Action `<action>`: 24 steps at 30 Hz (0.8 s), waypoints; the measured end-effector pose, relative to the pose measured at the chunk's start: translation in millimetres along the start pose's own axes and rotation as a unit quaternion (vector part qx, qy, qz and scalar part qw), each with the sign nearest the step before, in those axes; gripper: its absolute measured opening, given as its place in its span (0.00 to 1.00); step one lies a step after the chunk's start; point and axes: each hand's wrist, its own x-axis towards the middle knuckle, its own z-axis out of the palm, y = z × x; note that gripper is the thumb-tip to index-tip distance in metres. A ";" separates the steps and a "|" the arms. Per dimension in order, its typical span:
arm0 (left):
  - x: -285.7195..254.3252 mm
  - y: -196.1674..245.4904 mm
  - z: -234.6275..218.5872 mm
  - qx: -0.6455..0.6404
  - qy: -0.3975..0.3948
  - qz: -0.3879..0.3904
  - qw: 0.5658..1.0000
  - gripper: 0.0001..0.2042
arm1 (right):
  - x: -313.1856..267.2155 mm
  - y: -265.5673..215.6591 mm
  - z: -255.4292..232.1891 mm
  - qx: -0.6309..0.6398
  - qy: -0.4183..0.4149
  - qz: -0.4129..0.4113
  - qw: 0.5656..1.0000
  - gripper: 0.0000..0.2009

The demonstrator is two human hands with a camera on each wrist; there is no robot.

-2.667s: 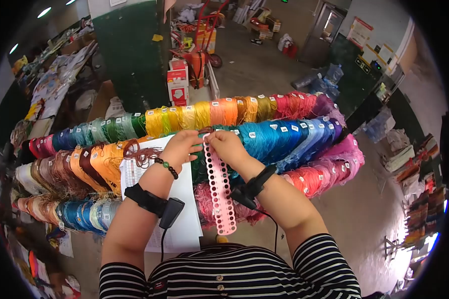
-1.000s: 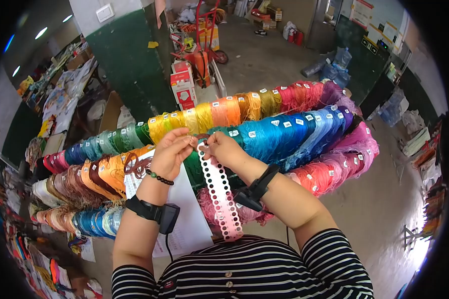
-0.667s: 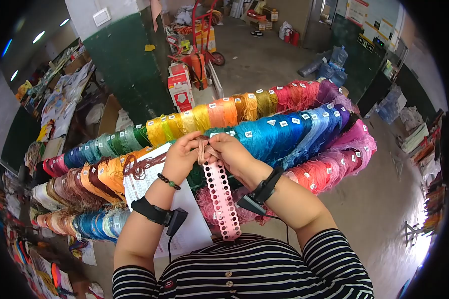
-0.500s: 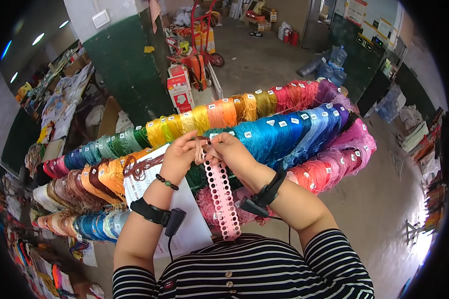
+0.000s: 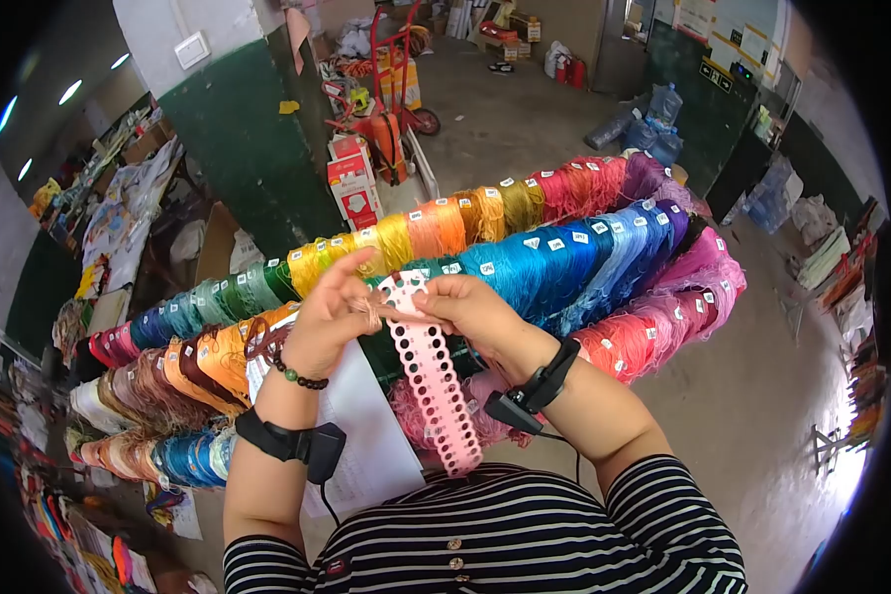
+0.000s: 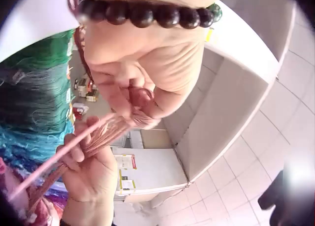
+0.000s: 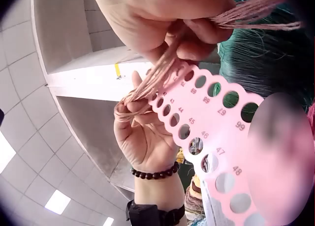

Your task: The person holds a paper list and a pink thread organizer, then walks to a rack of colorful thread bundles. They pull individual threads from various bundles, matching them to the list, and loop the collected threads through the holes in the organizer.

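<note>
Pinkish thread bundle (image 7: 160,79) stretched from left hand (image 5: 329,312) to right hand (image 5: 480,309), crossing upper end of pink card (image 5: 434,388). Card's long axis runs from between hands down toward striped shirt (image 5: 510,520); right hand looks nearer. Both hands' fingers clamped on thread.

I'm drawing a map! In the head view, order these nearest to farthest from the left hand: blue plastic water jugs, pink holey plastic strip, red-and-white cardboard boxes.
1. Pink strip: just right.
2. Red-and-white boxes: ahead.
3. Blue jugs: far right.
</note>
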 end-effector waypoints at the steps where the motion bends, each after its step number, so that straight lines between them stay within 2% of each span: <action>1: -0.9 2.3 -6.7 0.101 0.026 0.039 0.994 0.30 | -1.4 -4.1 0.9 -0.005 0.018 -0.007 1.000 0.07; 2: -2.0 4.8 -13.1 0.202 0.052 0.077 0.975 0.28 | -6.6 -7.0 3.2 -0.060 0.047 -0.033 0.997 0.07; 5: -9.8 15.9 -23.7 0.275 0.177 0.078 0.942 0.24 | -20.8 -18.9 6.5 -0.071 0.075 -0.040 0.994 0.07; 6: -10.5 15.0 -23.7 0.308 0.168 0.129 0.928 0.18 | -22.1 -16.1 8.9 -0.091 0.094 -0.053 0.990 0.07; 8: -19.5 22.1 -28.2 0.099 0.184 0.072 0.975 0.14 | -23.5 -9.8 8.4 -0.090 0.106 -0.088 0.986 0.08; 9: -25.8 27.0 -32.9 -0.007 0.189 0.042 0.981 0.13 | -24.5 -7.7 8.1 -0.088 0.112 -0.105 0.984 0.08; 11: -38.0 43.2 -43.1 -0.144 0.245 0.062 0.957 0.11 | -36.7 -17.4 4.6 -0.070 0.111 -0.102 0.986 0.07; 13: -54.3 56.3 -78.9 -0.182 0.249 0.049 0.950 0.10 | -44.9 -21.6 -4.1 -0.032 0.101 -0.091 0.990 0.07; 14: -59.5 59.9 -81.0 -0.170 0.240 0.041 0.955 0.10 | -52.3 -25.6 0.1 -0.101 0.118 -0.092 0.984 0.07; 16: -68.6 64.6 -81.6 -0.144 0.221 0.021 0.964 0.10 | -52.0 -15.5 -2.8 -0.102 0.103 -0.108 0.984 0.07; 18: -71.9 64.1 -86.2 0.085 0.201 0.026 0.975 0.11 | -55.3 -18.4 -2.7 -0.136 0.120 -0.120 0.976 0.07; 19: -72.9 64.0 -89.1 0.199 0.189 0.030 0.961 0.12 | -55.5 -18.4 -4.6 -0.150 0.129 -0.129 0.972 0.07; 20: -62.3 44.9 -93.3 0.415 0.167 0.155 0.881 0.14 | -56.8 -17.8 -5.9 -0.164 0.138 -0.137 0.967 0.08; 21: -66.6 43.5 -103.3 0.297 0.173 0.098 0.934 0.14 | -59.6 -18.7 -6.4 -0.166 0.140 -0.121 0.968 0.08; 22: -69.4 51.5 -105.5 0.173 0.177 0.040 0.968 0.14 | -62.8 -21.4 -7.0 -0.168 0.143 -0.106 0.970 0.08; 23: -73.1 59.6 -109.0 0.046 0.176 -0.020 0.983 0.14 | -65.8 -21.6 -8.2 -0.170 0.145 -0.090 0.971 0.08; 24: -70.1 70.3 -118.0 -0.145 0.218 -0.053 0.964 0.14 | -65.1 -14.7 -12.7 -0.177 0.135 -0.129 0.966 0.09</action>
